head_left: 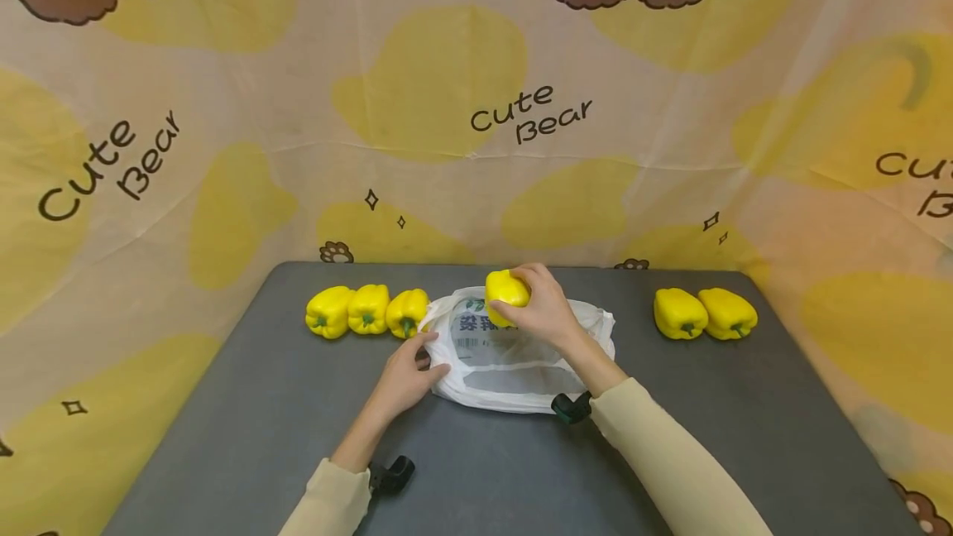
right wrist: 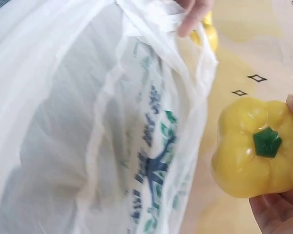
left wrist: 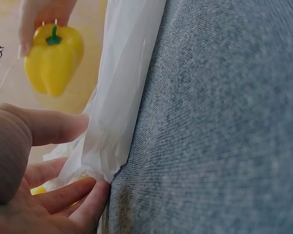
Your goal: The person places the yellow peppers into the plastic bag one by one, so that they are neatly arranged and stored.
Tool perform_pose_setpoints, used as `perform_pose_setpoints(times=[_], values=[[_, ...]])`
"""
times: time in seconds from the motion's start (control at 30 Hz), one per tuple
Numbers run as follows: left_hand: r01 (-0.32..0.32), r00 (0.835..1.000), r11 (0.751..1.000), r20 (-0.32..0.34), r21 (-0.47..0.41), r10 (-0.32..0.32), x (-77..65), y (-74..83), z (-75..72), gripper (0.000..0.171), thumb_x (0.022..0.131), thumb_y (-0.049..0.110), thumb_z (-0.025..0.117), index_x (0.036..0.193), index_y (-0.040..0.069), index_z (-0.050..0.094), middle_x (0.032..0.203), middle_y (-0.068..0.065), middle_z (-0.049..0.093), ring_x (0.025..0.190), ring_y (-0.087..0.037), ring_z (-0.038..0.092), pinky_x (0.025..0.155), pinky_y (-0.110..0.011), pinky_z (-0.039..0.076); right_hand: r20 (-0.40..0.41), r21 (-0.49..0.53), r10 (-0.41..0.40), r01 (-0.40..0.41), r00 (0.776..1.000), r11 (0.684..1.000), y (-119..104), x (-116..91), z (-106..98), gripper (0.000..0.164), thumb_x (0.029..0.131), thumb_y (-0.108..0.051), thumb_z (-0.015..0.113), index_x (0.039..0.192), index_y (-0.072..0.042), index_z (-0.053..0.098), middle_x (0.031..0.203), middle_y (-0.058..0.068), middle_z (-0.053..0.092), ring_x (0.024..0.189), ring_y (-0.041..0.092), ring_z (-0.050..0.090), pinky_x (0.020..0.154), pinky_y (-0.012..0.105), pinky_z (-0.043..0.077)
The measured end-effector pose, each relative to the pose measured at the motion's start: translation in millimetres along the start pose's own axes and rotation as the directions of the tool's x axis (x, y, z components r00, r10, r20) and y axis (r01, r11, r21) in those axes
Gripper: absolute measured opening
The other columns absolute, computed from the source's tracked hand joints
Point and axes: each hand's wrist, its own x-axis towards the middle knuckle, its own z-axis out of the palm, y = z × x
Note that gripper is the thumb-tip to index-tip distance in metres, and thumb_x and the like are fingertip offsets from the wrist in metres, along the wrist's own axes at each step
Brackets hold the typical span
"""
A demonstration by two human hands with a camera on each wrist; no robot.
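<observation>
My right hand (head_left: 547,308) grips a yellow bell pepper (head_left: 505,292) above the mouth of a white plastic bag (head_left: 514,397). In the right wrist view the held pepper's green stem (right wrist: 267,142) faces the camera, and fingers and thumb lie at its side. The bag lies on the table with its mouth spread, printed lettering showing inside. At its left edge my left hand (head_left: 402,379) holds the rim. From the left wrist, the thumb (left wrist: 63,128) is on one side of the white plastic (left wrist: 119,87) and the other fingers are at its lower edge.
Three yellow bell peppers (head_left: 368,309) stand in a row left of the bag, the nearest close to its edge. Two more peppers (head_left: 680,313) sit together at the right. The grey table (head_left: 491,470) ends at a patterned cloth backdrop (head_left: 417,180).
</observation>
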Motion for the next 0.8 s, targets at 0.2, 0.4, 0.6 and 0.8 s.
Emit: perform_pose_setpoints(times=[0.2, 0.4, 0.6, 0.8], values=[[-0.003, 1.000, 1.000, -0.001, 0.006, 0.003, -1.0, -0.6, 0.5, 0.055, 0.089, 0.012, 0.078, 0.139, 0.000, 0.057, 0.138, -0.027, 0.055, 0.115, -0.043, 0.064, 0.096, -0.049, 0.055, 0.027, -0.005, 0.045, -0.045, 0.999, 0.999, 3.2, 2.2, 18.1, 0.062, 0.083, -0.035, 0.082, 0.129, 0.001, 0.063, 0.130, 0.013, 0.058, 0.113, 0.030, 0.056, 0.094, 0.043, 0.051], [0.000, 1.000, 1.000, 0.003, 0.012, 0.000, -0.9, 1.3, 0.3, 0.055, 0.090, 0.012, 0.077, 0.139, 0.000, 0.056, 0.139, -0.027, 0.055, 0.115, -0.043, 0.064, 0.096, -0.050, 0.055, 0.058, -0.003, 0.091, -0.091, 0.994, 0.996, 3.0, 3.2, 33.8, 0.063, 0.084, -0.037, 0.081, 0.131, 0.001, 0.063, 0.133, 0.014, 0.057, 0.115, 0.032, 0.056, 0.097, 0.046, 0.049], [-0.003, 1.000, 1.000, 0.009, 0.008, 0.003, -0.2, 0.8, 0.6, 0.055, 0.090, 0.012, 0.077, 0.140, 0.000, 0.056, 0.141, -0.027, 0.053, 0.117, -0.043, 0.063, 0.096, -0.049, 0.054, 0.064, -0.008, 0.128, -0.128, 0.990, 0.992, 6.7, 3.8, 48.0, 0.064, 0.084, -0.037, 0.081, 0.131, 0.003, 0.062, 0.133, 0.016, 0.057, 0.117, 0.034, 0.055, 0.100, 0.047, 0.047], [-0.004, 1.000, 1.000, 0.015, 0.004, 0.004, -0.2, -1.3, 1.2, 0.056, 0.091, 0.013, 0.076, 0.141, 0.000, 0.055, 0.142, -0.026, 0.052, 0.118, -0.043, 0.063, 0.097, -0.050, 0.054, 0.087, -0.026, 0.144, -0.143, 0.986, 0.989, 6.5, 3.3, 58.6, 0.067, 0.085, -0.040, 0.080, 0.133, 0.003, 0.061, 0.132, 0.015, 0.058, 0.119, 0.032, 0.055, 0.103, 0.047, 0.046]])
